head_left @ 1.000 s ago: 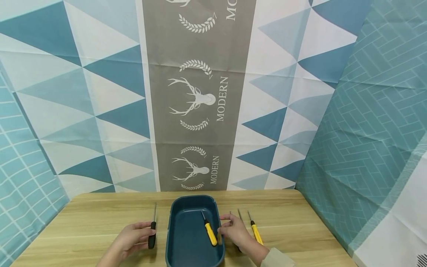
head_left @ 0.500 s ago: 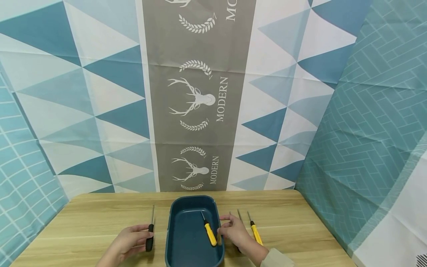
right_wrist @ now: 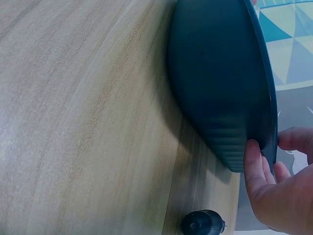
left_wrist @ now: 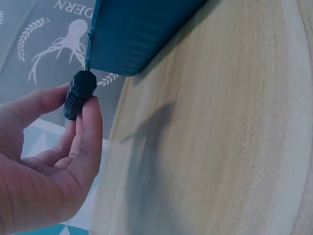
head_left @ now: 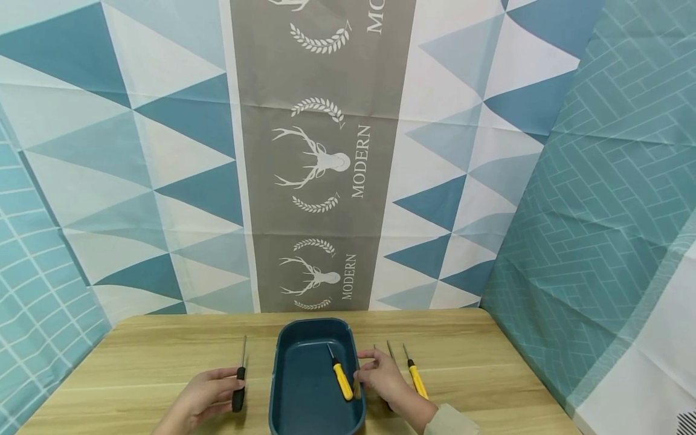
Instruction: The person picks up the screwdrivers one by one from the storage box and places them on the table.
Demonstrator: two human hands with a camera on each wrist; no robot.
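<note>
My left hand (head_left: 203,396) pinches the black handle of a screwdriver (head_left: 238,389) between thumb and fingers, left of the blue tray. Its shaft points away from me. In the left wrist view the ridged screwdriver handle (left_wrist: 80,93) is held above the table. My right hand (head_left: 383,380) grips the right rim of the dark blue tray (head_left: 273,386); in the right wrist view its fingers (right_wrist: 253,166) press the outer wall. A yellow-handled screwdriver (head_left: 342,379) lies inside the tray near the right side, its tip pointing away from me.
Right of the tray, another yellow-handled screwdriver (head_left: 417,379) lies on the wooden table (head_left: 467,386). Beside it shows a thin metal shaft (head_left: 391,349), its lower part hidden by my right hand. A black handle (right_wrist: 201,223) lies near the tray. Patterned cloth (head_left: 315,181) hangs behind the table.
My left hand has moved slightly left and toward me with the black-handled screwdriver, away from the tray. The right hand, the tray and the other screwdrivers have stayed in place.
</note>
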